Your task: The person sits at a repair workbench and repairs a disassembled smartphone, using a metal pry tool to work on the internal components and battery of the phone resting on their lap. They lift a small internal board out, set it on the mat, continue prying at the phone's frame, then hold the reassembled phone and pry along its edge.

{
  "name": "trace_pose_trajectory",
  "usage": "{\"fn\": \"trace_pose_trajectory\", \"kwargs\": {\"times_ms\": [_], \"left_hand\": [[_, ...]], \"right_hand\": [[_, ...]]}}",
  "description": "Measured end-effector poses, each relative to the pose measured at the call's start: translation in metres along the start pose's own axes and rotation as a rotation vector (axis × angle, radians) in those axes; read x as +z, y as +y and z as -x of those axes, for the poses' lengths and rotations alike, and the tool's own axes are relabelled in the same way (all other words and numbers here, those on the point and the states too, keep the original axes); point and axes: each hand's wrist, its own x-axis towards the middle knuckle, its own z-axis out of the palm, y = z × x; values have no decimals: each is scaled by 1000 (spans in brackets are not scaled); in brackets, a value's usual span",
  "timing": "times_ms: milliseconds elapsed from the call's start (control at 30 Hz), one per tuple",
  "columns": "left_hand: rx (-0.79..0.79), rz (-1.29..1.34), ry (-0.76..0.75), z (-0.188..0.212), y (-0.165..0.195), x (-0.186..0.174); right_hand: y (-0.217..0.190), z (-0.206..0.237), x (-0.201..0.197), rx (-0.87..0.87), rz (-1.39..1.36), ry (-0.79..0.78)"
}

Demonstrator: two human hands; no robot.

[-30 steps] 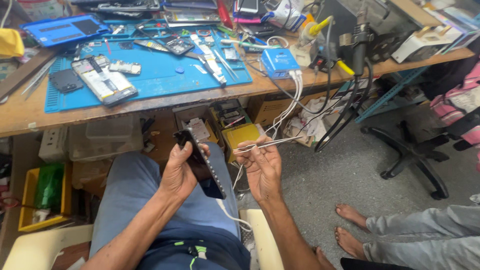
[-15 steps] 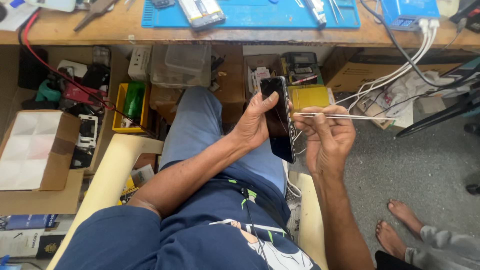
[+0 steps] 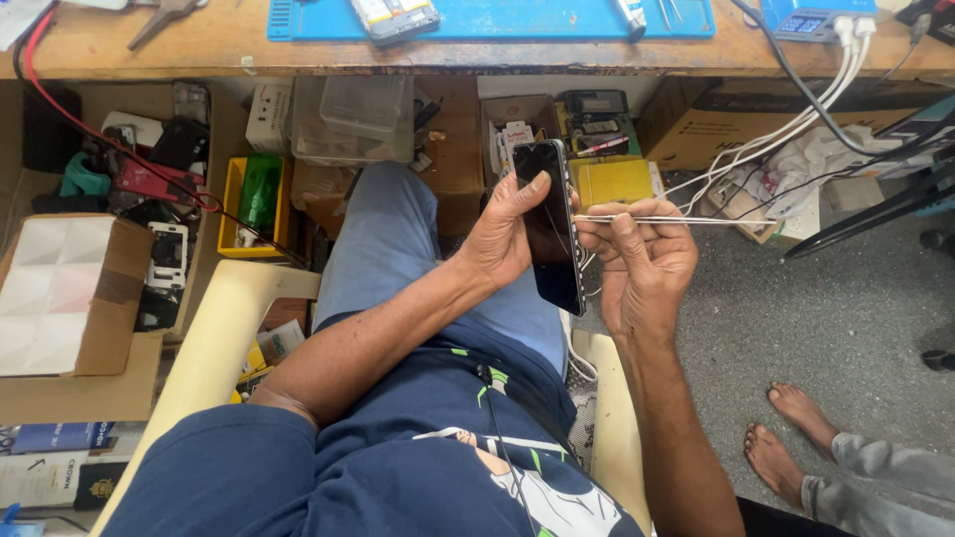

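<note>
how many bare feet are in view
2. Both feet rest on the grey floor at lower right, beside the seated person's right arm: one nearer the bench, one nearer the camera. They belong to another person; the seated person's own feet are hidden.

Upright black phone (image 3: 553, 227), thin tweezers (image 3: 686, 220)

Blue mat (image 3: 497, 18) on wooden bench (image 3: 179, 45); yellow bin (image 3: 239, 214) beneath.

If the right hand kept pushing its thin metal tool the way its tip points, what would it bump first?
The right hand aims the tweezers left, so their tip would probably meet the black phone edge first; depth is unclear.
</note>
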Motion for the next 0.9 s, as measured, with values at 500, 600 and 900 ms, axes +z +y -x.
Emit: {"fn": "trace_pose_trajectory", "kwargs": {"times_ms": [500, 600, 900], "left_hand": [[-20, 32, 12, 0, -2, -1], [-35, 61, 19, 0, -3, -2], [-65, 134, 26, -1, -8, -7]], "right_hand": [[-5, -1, 5, 37, 25, 32], [-5, -1, 4, 46, 50, 32], [-7, -1, 8, 70, 70, 48]]}}
